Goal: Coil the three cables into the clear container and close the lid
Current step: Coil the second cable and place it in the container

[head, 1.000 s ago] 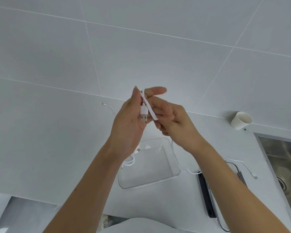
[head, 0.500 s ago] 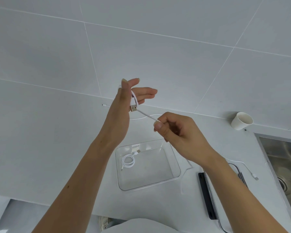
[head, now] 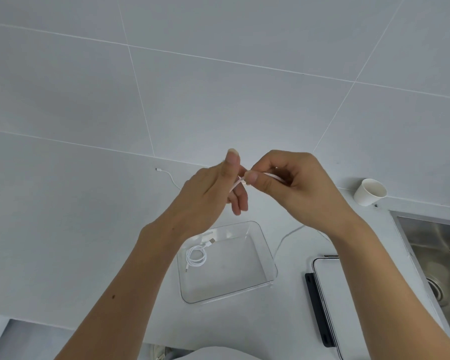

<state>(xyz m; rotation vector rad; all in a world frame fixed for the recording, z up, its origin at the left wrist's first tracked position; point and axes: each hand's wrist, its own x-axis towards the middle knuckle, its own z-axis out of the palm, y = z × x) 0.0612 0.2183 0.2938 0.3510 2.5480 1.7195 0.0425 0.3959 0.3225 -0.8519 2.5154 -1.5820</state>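
Overhead, thin white cable (head: 236,184), clear rectangular container (head: 269,258)

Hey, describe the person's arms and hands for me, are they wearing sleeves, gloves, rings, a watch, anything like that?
Both arms are bare from the bottom edge of the picture to the wrists: no sleeves show. The left hand and right hand wear no gloves, and no rings, watch or bracelet can be seen. Fingernails are short and look unpainted. A small dark mark sits on the left forearm.
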